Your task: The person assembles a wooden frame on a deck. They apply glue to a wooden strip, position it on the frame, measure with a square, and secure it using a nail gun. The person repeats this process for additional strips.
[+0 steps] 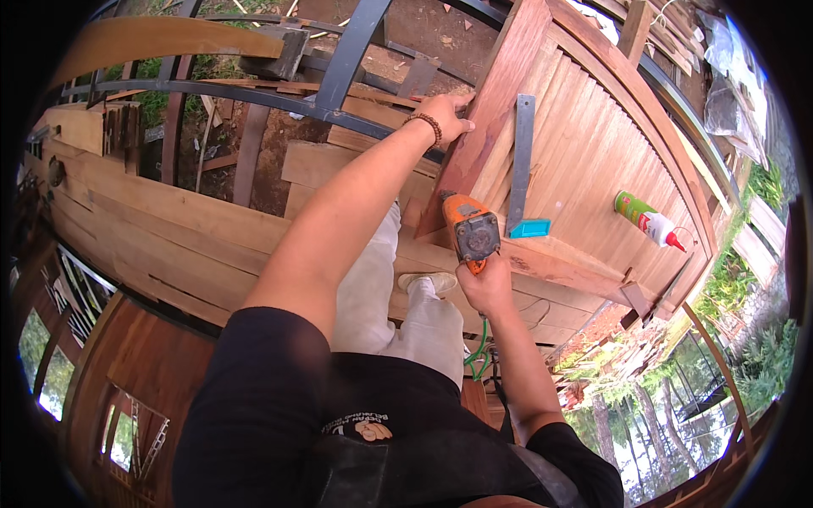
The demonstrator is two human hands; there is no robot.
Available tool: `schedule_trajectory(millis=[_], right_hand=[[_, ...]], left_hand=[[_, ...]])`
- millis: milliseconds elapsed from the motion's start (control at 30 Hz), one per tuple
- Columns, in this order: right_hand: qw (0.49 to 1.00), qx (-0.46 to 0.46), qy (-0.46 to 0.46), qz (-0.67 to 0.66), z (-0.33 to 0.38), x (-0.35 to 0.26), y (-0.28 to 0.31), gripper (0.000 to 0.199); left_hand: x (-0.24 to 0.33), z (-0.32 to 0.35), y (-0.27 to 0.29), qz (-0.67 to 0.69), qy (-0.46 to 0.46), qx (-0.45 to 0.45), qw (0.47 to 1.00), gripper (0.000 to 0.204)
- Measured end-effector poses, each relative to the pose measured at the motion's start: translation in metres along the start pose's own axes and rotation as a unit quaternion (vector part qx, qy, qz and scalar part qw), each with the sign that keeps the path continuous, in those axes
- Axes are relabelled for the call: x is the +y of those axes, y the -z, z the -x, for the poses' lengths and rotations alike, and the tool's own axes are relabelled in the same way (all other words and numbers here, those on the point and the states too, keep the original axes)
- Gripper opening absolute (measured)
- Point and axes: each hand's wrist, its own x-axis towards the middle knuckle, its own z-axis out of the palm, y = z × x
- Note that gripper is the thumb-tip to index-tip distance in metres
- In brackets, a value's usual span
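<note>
Left hand [445, 114]: arm stretched forward and up, palm down, fingers wrapped over the upper end of the frame rail [487, 127] of a wooden door [593, 144]. It is clamped on the rail's edge; a bead bracelet [426, 124] sits at the wrist.

Rail: long axis runs from just ahead of the right hand up and slightly rightward to the left hand, so both hands lie on the same line, one at each end of it.

Right hand [487, 284]: nearer the body, lower, closed round the grip of an orange drill [468, 229]. The drill stands just above this hand, with its dark rear housing facing the camera. Its nose looks to point down and away into the rail's lower end; the bit is hidden behind the body, so contact cannot be confirmed. A green cord [479, 343] drops from below this hand.

The right hand is the nearer one to the work point; the left hand is well apart from it.

Right of both hands, on the slats: a steel square [522, 161] lying parallel to the rail, blue stock toward the drill; further right, a green glue bottle [648, 220], on its side, red nozzle pointing away from the hands.
</note>
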Motion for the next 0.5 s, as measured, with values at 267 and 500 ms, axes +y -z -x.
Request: schedule_trajectory(millis=[267, 500], right_hand=[[0.999, -0.010, -0.052, 0.007, 0.004, 0.005, -0.006, 0.016], [0.999, -0.009, -0.032, 0.001, 0.031, 0.030, -0.012, 0.023]], left_hand=[[-0.013, -0.005, -0.007, 0.049, -0.001, -0.006, 0.999, 0.068], [-0.002, 0.000, -0.002, 0.100, 0.028, -0.034, 0.994, 0.067]])
